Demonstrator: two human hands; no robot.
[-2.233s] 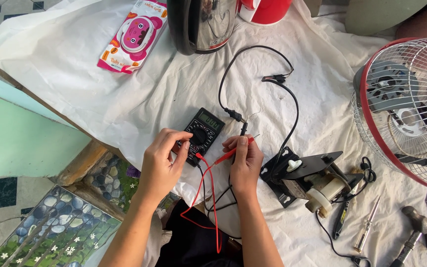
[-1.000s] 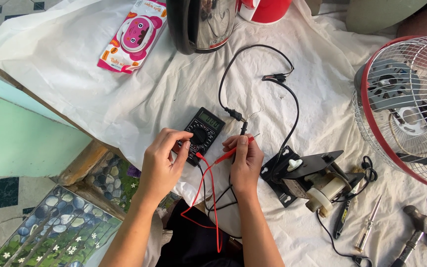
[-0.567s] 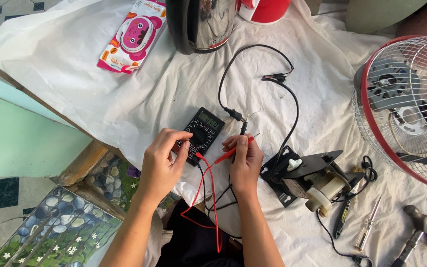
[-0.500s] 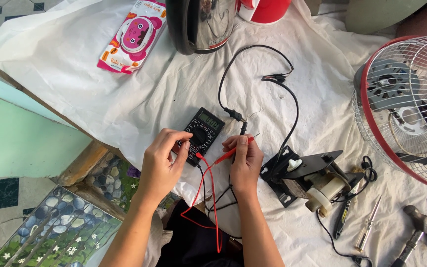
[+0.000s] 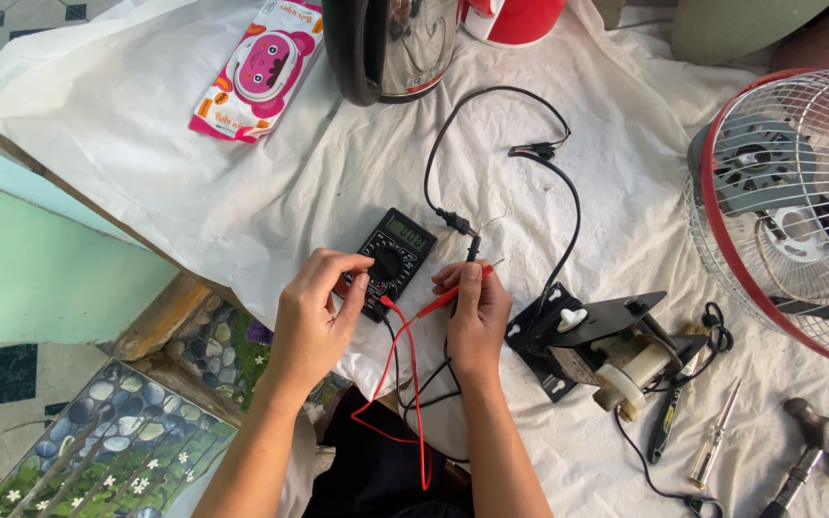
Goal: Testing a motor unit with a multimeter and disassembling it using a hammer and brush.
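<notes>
Black meter lies on the white cloth, long axis tilted, screen end toward upper right. Left hand curls over its lower edge, fingertips on the dial. Right hand, palm down, pinches red probe and black probe, tips pointing up-right, beside the motor.

White cloth under everything; pink packet, steel kettle, red-rimmed fan, fan motor (on black bracket), screwdriver, hammer.
</notes>
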